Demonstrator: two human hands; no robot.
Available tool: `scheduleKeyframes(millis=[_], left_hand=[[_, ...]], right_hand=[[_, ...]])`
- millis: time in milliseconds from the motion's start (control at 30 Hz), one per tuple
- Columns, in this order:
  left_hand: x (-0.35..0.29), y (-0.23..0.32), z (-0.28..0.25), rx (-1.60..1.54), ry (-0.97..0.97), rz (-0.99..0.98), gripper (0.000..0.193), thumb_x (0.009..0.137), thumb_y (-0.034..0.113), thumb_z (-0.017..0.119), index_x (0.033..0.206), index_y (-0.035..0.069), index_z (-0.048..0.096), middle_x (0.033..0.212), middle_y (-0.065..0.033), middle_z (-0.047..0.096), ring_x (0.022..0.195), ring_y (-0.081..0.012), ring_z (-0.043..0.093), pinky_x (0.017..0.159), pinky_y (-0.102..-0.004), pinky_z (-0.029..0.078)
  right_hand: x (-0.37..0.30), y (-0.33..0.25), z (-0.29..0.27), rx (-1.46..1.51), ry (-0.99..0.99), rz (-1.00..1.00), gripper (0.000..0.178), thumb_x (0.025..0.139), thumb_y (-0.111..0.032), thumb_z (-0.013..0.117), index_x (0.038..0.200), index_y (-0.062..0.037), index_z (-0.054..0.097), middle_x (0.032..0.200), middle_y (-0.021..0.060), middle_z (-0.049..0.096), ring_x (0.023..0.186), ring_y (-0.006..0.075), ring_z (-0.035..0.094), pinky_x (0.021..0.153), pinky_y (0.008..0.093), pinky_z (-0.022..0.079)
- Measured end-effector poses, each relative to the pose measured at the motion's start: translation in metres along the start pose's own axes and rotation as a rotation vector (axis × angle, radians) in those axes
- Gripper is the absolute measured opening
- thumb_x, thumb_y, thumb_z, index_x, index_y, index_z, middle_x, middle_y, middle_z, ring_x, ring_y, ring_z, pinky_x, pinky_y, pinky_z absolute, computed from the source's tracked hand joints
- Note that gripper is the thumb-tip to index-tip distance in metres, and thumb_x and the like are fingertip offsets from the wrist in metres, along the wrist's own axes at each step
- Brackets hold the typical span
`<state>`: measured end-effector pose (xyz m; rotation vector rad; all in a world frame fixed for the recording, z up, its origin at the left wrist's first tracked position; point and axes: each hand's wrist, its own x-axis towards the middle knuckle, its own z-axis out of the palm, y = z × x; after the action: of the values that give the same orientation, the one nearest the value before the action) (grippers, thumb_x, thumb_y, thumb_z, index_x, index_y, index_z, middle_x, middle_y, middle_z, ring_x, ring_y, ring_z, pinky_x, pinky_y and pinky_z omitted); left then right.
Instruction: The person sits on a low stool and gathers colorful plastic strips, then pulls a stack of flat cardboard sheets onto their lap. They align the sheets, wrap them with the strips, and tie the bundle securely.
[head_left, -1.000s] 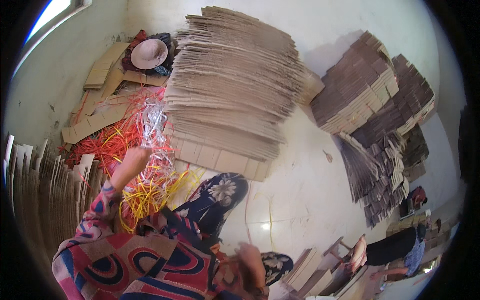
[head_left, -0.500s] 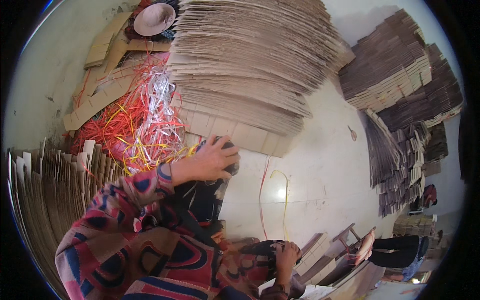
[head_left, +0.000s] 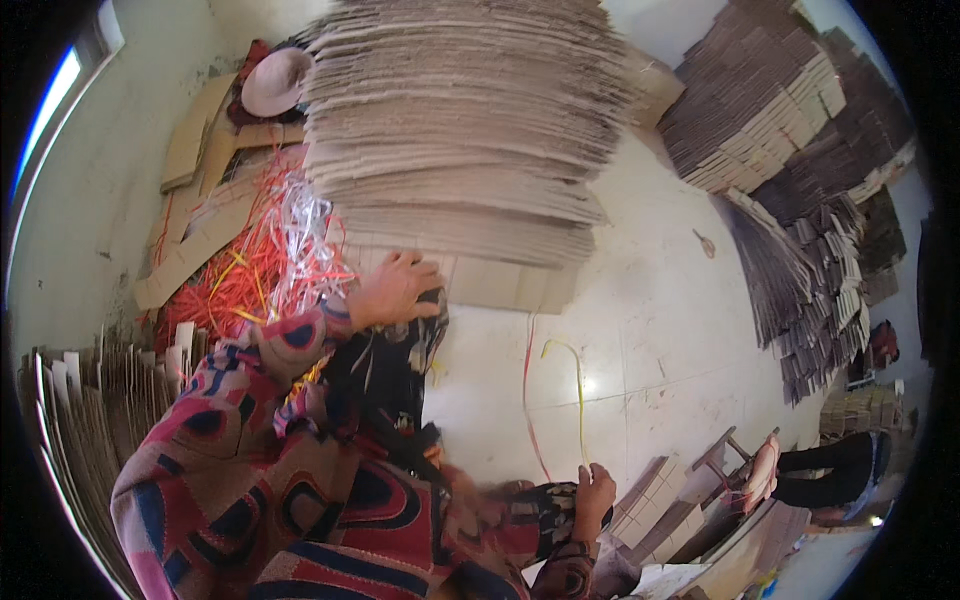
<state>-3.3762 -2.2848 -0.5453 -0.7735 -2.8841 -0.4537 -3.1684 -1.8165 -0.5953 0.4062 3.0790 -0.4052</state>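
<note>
My left hand (head_left: 396, 288) lies over my left knee, on dark patterned cloth (head_left: 385, 375), with its fingers spread and nothing in them. At the lower right, my right hand (head_left: 595, 497) is at my other knee, fingers bent over it; no held thing shows there. On the floor between the knees and the cardboard run a yellow strap (head_left: 581, 392) and a red strap (head_left: 527, 385). The yellow strap's near end passes out of sight by my right hand. Beyond my left hand stands a long row of flat cardboard sheets (head_left: 460, 130).
Tangled red, white and yellow strapping (head_left: 255, 265) lies at the left beside cardboard offcuts (head_left: 200, 245). More cardboard stacks (head_left: 750, 110) stand at the right. Scissors (head_left: 705, 243) lie on the floor. A wooden stool (head_left: 722, 455) and another person's dark-clad legs (head_left: 830, 475) are at lower right.
The whole view has shifted a little. My left hand stays on its knee and appears further left; my right hand stays by the other knee, its fingers more raised.
</note>
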Motion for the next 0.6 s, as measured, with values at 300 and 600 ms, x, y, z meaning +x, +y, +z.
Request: scheduleKeyframes(millis=[300,600], left_hand=[[-0.018,0.008,-0.003,-0.217,0.091,0.141,0.063,0.08,0.051,0.058,0.125,0.007,0.05,0.113,-0.0112,0.058,0.112,-0.0322,0.047,0.092,-0.0445,0.037],[0.051,-0.123,-0.094,0.007,0.473,0.061,0.08,0.074,0.031,0.07,0.14,0.005,0.033,0.141,-0.0176,0.038,0.132,-0.0367,0.031,0.108,-0.0447,0.028]], right_hand=[[0.038,0.051,0.054,-0.093,-0.385,-0.357,0.037,0.07,-0.035,0.07,0.093,-0.0052,0.069,0.084,0.0186,0.066,0.084,0.0352,0.063,0.079,0.0425,0.051],[0.124,-0.124,0.022,0.129,-0.476,-0.462,0.036,0.075,-0.027,0.072,0.102,-0.004,0.065,0.082,0.0179,0.066,0.077,0.0291,0.066,0.07,0.0365,0.052]])
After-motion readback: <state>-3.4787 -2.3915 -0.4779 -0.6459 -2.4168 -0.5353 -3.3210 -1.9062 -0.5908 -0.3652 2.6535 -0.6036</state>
